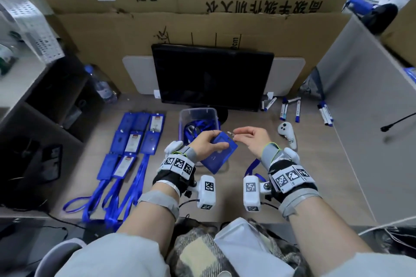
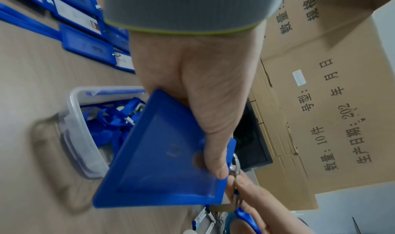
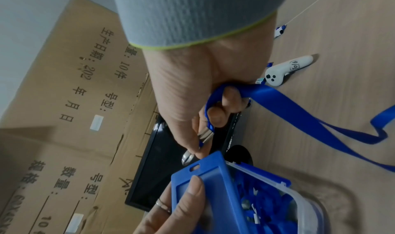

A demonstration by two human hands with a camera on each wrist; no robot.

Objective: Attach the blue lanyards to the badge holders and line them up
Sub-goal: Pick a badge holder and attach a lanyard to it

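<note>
My left hand (image 1: 208,141) grips a blue badge holder (image 1: 219,153) above the desk, thumb pressed near its slotted top edge (image 2: 215,163). My right hand (image 1: 247,137) pinches the metal clip (image 3: 204,136) of a blue lanyard (image 3: 299,117) and holds it right at the holder's slot (image 3: 195,167). In the left wrist view the clip (image 2: 236,166) sits at the holder's top edge; whether it is hooked through I cannot tell. The lanyard's strap trails down over the desk below my right wrist (image 1: 253,166). Several finished holders with lanyards (image 1: 132,141) lie in rows at the left.
A clear plastic box (image 1: 198,119) with more blue lanyards stands just behind my hands. A dark monitor (image 1: 211,76) is behind it. A white controller (image 1: 287,134) and several markers (image 1: 297,110) lie at the right. Cardboard boxes (image 1: 202,7) wall the back.
</note>
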